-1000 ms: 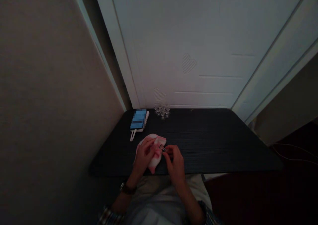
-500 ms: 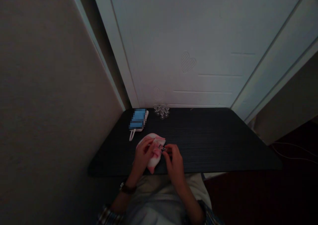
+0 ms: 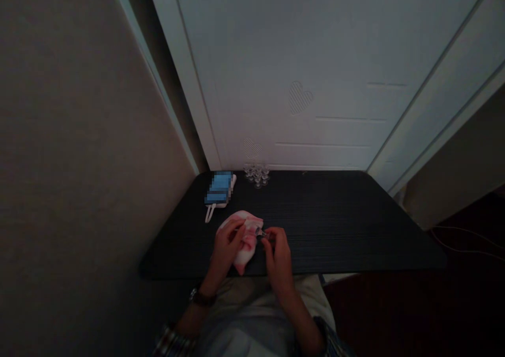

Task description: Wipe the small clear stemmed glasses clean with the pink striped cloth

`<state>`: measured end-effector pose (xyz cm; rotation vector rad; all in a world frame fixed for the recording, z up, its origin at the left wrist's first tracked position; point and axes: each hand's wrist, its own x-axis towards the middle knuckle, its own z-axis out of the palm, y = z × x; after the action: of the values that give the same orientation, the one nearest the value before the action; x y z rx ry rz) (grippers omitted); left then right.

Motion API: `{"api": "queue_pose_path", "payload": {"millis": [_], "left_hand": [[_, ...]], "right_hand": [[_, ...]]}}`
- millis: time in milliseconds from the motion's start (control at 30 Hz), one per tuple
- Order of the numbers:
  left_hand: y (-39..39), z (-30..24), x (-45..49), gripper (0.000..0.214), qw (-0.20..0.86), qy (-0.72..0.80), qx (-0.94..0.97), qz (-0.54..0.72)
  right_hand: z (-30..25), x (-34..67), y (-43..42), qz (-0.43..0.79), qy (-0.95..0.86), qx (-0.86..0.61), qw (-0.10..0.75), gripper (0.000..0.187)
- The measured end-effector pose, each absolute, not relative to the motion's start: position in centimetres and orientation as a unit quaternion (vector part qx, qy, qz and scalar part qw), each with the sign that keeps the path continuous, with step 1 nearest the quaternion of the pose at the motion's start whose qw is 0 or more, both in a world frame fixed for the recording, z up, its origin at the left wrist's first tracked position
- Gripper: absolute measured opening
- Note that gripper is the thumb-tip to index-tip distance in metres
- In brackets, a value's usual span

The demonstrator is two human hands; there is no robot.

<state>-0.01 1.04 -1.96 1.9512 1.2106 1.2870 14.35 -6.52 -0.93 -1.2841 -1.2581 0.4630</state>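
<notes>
Slightly turned since 0.5 seconds ago is the small clear stemmed piece (image 3: 262, 233), pinched by the right hand (image 3: 279, 252) above the black table (image 3: 335, 225). Its long axis lies nearly crosswise, pointing left toward the pink-and-white cloth (image 3: 245, 255), which the left hand (image 3: 226, 245) grasps.

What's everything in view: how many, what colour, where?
Soft rounded fabric item: 1, pink and white, near table edge
Small shiny piece: 1, clear, beside fabric
Glassy pieces: several, clear, table's back edge
Flat device: 1, blue screen, table's back left
Looped strap: 1, white, beside device
Wide table: 1, black, centre
Panelled door: 1, white, behind table
Plain wall: 1, brownish, left
Thin cord: count unclear, pale, right
Wristwatch: 1, dark, left wrist
Plaid sleeves: 2, dark, forearms
Left hand: 1, bare, on fabric
Right hand: 1, bare, at shiny piece
</notes>
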Motion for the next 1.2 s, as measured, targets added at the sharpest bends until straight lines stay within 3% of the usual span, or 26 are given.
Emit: {"api": "queue_pose_path", "payload": {"millis": [800, 1200], "left_hand": [[0.6, -0.7, 0.0, 0.024, 0.3, 0.41, 0.727, 0.463], [0.5, 0.0, -0.2, 0.025, 0.374, 0.385, 0.705, 0.464]], "right_hand": [[-0.9, 14.3, -6.5, 0.206, -0.542, -0.553, 0.598, 0.022], [-0.9, 14.2, -6.7, 0.209, -0.555, -0.54, 0.598, 0.022]]}}
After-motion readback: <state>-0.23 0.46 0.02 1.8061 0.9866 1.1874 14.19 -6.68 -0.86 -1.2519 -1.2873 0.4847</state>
